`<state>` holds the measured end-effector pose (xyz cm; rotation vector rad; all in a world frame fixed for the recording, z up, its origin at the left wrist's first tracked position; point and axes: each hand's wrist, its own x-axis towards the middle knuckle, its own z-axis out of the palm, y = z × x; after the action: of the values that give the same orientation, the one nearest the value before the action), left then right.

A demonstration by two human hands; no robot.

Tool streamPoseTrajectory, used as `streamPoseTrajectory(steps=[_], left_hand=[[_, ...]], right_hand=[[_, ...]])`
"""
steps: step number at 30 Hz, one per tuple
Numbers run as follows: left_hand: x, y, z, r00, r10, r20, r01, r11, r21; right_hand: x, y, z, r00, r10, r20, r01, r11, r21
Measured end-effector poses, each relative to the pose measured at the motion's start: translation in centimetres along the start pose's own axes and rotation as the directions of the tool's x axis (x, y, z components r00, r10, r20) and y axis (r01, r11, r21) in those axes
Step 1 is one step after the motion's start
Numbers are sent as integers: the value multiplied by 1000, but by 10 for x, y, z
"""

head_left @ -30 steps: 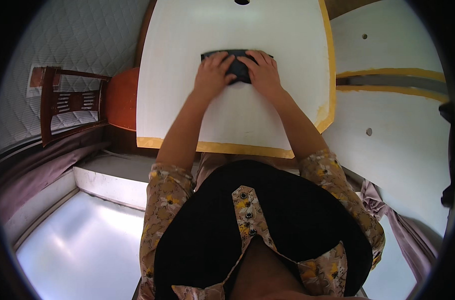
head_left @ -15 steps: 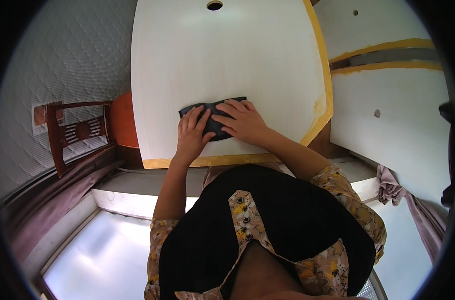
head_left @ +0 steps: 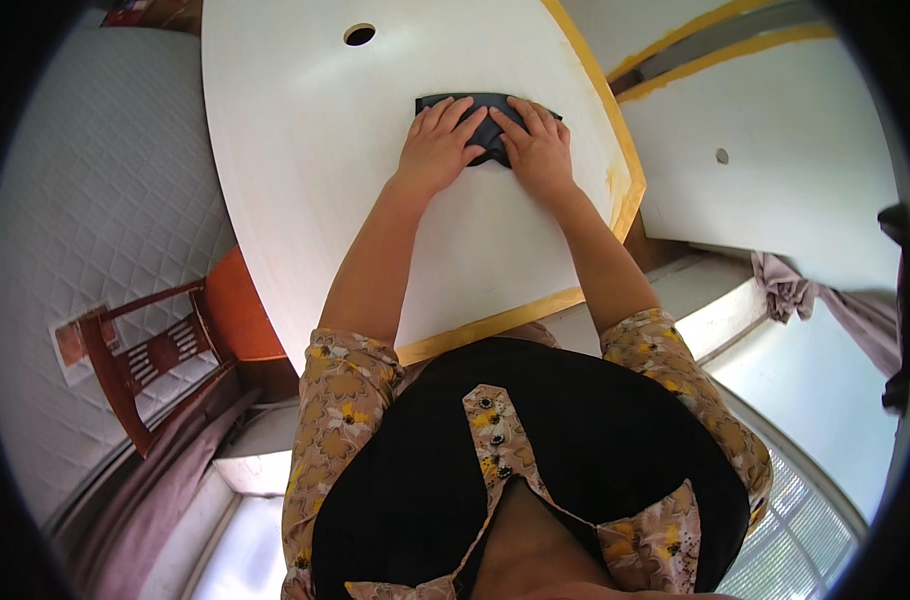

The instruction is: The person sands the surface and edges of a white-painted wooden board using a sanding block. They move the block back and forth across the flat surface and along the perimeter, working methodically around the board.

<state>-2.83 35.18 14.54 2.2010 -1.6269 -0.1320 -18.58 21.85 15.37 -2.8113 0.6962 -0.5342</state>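
Observation:
A thin, dark blue-grey piece with black edging (head_left: pixel 487 104) lies on the white tabletop (head_left: pixel 305 180). My hands cover much of it, and I cannot make out whether it is cloth or another sheet material. On its left part rests my left hand (head_left: pixel 440 150), palm down with the fingers spread. My right hand (head_left: pixel 540 155) lies on the right part, its fingers also stretched out and slightly bent. The two forefingers come close together near the middle of the piece.
Yellow tape-like edging (head_left: pixel 630 200) runs along the table's right and near sides. A round hole (head_left: pixel 359 35) pierces the top. Left stand a wooden chair (head_left: pixel 160 360) and a quilted grey mattress (head_left: pixel 125 170). Another white table (head_left: pixel 765 130) is at the right.
Both hands have moved farther over the tabletop, away from my body, with the dark piece under them. The arms are more outstretched, and the whole view has turned and shifted.

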Motion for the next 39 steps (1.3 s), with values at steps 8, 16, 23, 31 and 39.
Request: streamPoseTrajectory(steps=[8,16,23,31,39], left_hand=[[-120,-65,-56,996,55,64,-51,997,-54],[-268,-137,-127,981,-25,191,30,999,-24],[-198,-141,-103,971,161,178,-153,987,-55],[-72,-59,-28,955,264,137,-265,964,-7],[-102,-75,-33,957,268,108,-270,963,3]], right_hand=[[-53,-141,21,996,27,86,-29,999,20],[-94,-297,52,973,-199,118,174,965,194],[-76,-255,59,995,-33,98,19,990,136],[-64,-136,21,979,192,-62,-193,981,-1],[-68,-169,35,966,255,-44,-259,959,-116]])
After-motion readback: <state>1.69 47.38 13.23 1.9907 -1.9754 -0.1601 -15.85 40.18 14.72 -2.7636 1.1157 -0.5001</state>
